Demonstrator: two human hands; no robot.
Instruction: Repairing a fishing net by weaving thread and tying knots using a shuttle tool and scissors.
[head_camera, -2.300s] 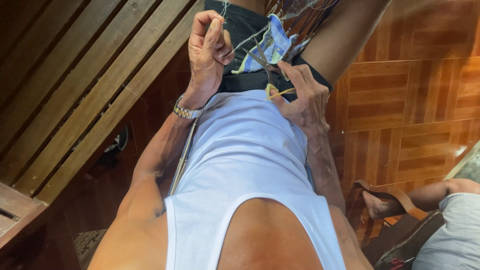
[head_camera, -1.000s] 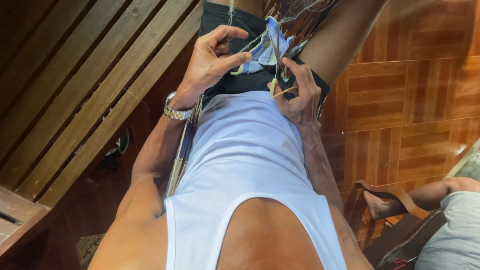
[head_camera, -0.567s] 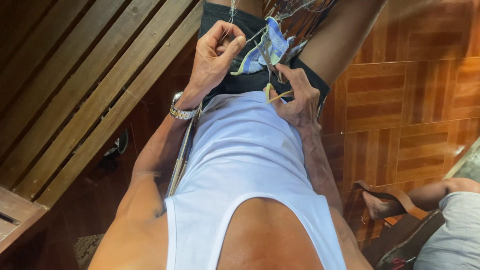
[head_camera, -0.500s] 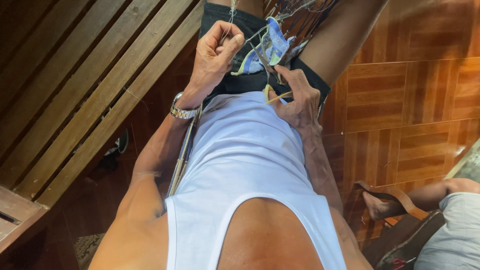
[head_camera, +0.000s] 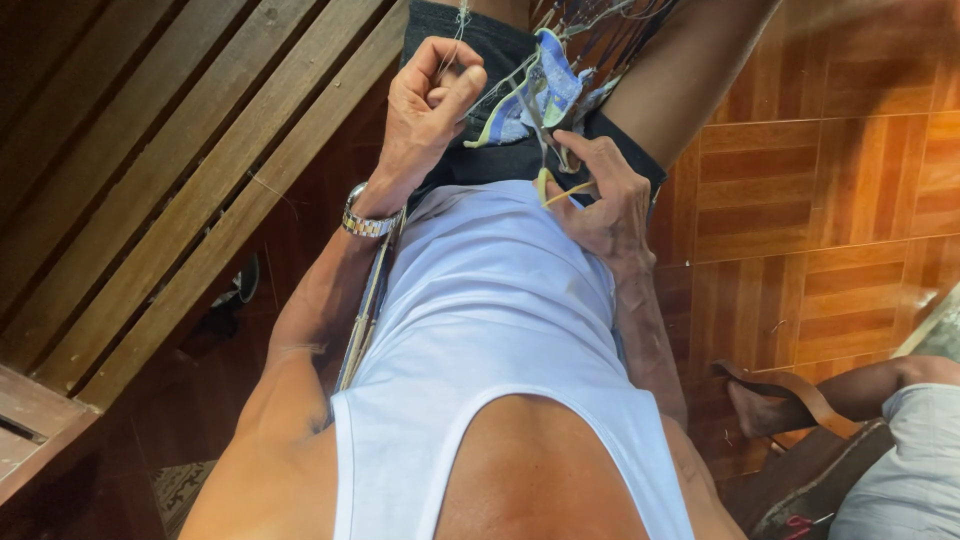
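Note:
My left hand, with a metal wristwatch, is raised over my lap and pinches a thin pale strand that runs upward out of view. A small blue, white and yellow woven piece lies on my dark shorts between the hands, with thin strips fanning out behind it. My right hand rests at the hem of my white tank top. Its fingers pinch a yellow strip at the lower edge of the woven piece.
A slatted wooden bench slopes along the left. Parquet floor fills the right. Another person's sandalled foot and grey shorts are at the lower right. A bundle of thin pale strips lies along my left side.
My left hand had spread its fingers a second ago. It has since closed on the strand and drawn it slightly up. The right hand has stayed almost still on the yellow strip.

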